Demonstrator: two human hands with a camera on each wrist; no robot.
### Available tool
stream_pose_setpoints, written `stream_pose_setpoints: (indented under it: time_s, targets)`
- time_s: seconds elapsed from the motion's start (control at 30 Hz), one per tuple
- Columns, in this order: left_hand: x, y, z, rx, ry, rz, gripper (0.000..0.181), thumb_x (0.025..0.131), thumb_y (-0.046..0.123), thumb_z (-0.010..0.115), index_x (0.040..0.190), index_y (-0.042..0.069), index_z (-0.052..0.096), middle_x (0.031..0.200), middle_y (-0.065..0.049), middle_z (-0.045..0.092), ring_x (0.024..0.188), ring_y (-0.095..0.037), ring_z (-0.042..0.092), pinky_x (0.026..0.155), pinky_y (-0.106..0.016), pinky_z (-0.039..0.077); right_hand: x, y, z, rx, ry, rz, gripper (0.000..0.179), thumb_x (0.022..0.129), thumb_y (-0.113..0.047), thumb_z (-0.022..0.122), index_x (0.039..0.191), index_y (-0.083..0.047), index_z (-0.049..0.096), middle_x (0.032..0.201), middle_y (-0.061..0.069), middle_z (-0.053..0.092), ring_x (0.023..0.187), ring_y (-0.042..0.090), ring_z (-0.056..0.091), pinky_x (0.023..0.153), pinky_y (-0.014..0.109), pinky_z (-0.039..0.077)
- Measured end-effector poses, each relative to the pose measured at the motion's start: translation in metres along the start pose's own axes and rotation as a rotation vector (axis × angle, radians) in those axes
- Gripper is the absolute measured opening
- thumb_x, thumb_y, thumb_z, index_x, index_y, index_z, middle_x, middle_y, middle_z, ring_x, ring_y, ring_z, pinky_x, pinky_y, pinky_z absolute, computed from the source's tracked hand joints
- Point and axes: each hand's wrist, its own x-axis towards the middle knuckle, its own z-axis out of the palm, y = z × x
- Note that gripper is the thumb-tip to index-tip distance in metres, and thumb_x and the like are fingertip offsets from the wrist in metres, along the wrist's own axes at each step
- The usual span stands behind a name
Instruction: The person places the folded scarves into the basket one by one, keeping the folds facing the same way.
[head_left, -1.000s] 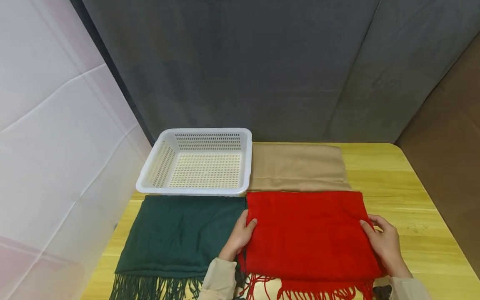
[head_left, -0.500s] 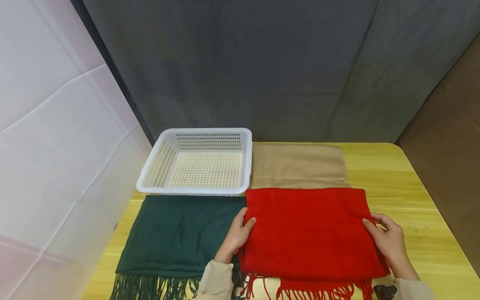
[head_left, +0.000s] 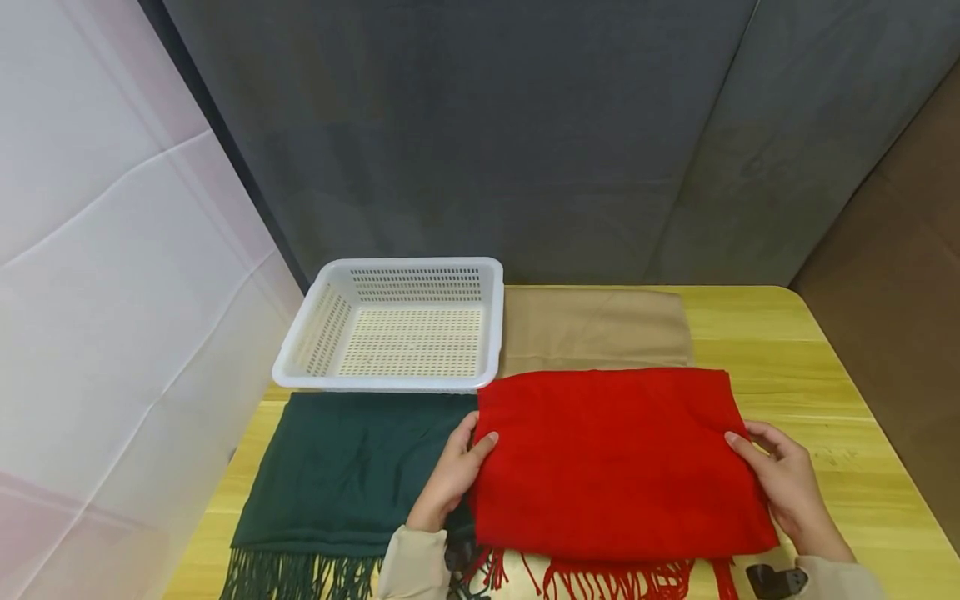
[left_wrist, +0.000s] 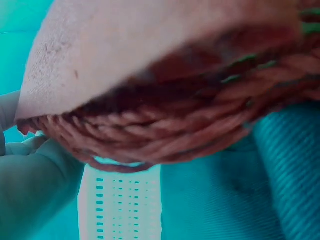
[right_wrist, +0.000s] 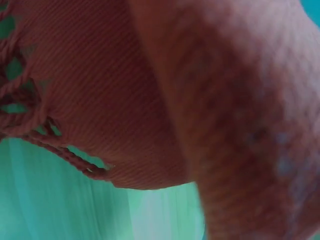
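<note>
A folded red scarf with a fringe along its near edge spans the space between my hands. My left hand pinches its left edge, thumb on top and the other fingers going underneath. On the opposite edge, my right hand grips it the same way. The scarf overlaps the near part of a folded tan cloth and the right side of a folded dark green fringed scarf. In the left wrist view, twisted strands of the red scarf hang close beside the left hand.
A white perforated plastic basket with nothing in it stands at the back left, beside the tan cloth. Everything rests on a yellow wood-grain table. A grey partition rises behind, a white one at left, a brown one at right.
The red scarf has shifted slightly left and its far edge has risen over the tan cloth. My left hand moved left with it; my right hand moved slightly right. Both kept their grip.
</note>
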Motion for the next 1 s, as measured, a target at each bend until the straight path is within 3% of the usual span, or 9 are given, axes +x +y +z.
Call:
stream_pose_setpoints:
  time_s: [0.3,0.7,0.8,1.0]
  targets:
    - [-0.006,0.009,-0.001,-0.051,-0.024,0.004,0.031,0.090,0.005,0.047,0.119,-0.003,0.041,0.100,-0.015,0.054,0.082,-0.018,0.055,0.071,-0.029,0.045,-0.002,-0.008,-0.002,0.060,-0.027,-0.002,0.016,0.083,-0.016,0.062,0.094,-0.027,0.064,0.088,-0.018,0.060,0.072,0.005,0.059,0.059,0.023,0.050]
    - [-0.006,0.021,-0.010,-0.046,-0.035,0.026,0.031,0.089,0.007,0.050,0.118,0.000,0.043,0.102,-0.016,0.052,0.084,-0.023,0.055,0.069,-0.033,0.047,-0.005,-0.019,-0.001,0.089,-0.052,-0.078,0.017,0.084,-0.010,0.060,0.096,-0.022,0.064,0.092,-0.014,0.060,0.072,0.007,0.060,0.059,0.023,0.050]
    - [-0.007,0.024,-0.015,-0.036,-0.042,0.030,0.032,0.089,0.007,0.050,0.119,0.001,0.042,0.104,-0.015,0.052,0.086,-0.024,0.055,0.069,-0.033,0.048,0.013,0.001,-0.013,0.074,-0.069,-0.087,0.021,0.084,-0.012,0.060,0.104,-0.017,0.063,0.098,-0.010,0.059,0.076,0.010,0.060,0.062,0.026,0.051]
    - [-0.009,0.029,-0.022,-0.017,-0.033,0.031,0.030,0.089,0.006,0.050,0.118,0.002,0.044,0.102,-0.015,0.052,0.085,-0.024,0.054,0.068,-0.032,0.047,0.070,0.077,-0.047,-0.004,-0.068,-0.129,0.042,0.082,-0.020,0.064,0.120,-0.008,0.052,0.115,0.004,0.052,0.086,0.018,0.060,0.066,0.031,0.051]
